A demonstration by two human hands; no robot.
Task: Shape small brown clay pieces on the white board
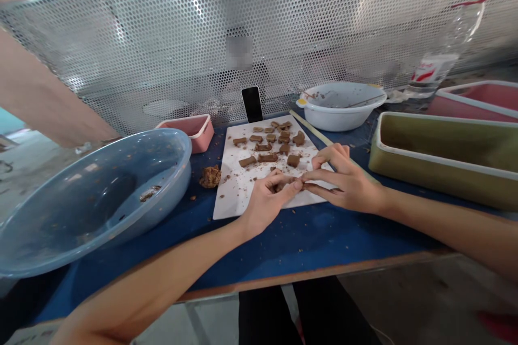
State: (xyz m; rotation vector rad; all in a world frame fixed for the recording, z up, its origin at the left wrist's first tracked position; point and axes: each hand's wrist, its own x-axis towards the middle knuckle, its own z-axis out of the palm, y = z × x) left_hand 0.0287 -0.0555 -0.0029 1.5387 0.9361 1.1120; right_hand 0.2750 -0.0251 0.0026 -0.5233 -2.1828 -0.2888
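My left hand point(267, 199) and my right hand point(343, 178) meet over the near edge of a white board point(234, 188), fingers pinched together on a small brown lump of clay point(288, 182) between them. Several shaped brown clay pieces point(269, 145) lie in rows on the far half of the board. Brown crumbs are scattered over the board. A rough ball of brown clay point(210, 177) sits on the blue tabletop point(315, 232) just left of the board.
A large blue basin point(93, 194) fills the left. A pink tub point(192, 128), a black phone point(252, 103), a white bowl point(340, 105), a wooden stick point(309, 129) stand behind the board. An olive tray point(445, 153), a pink tray point(481, 94), a plastic bottle point(445, 54) are right. Perforated metal screen point(243, 27) behind.
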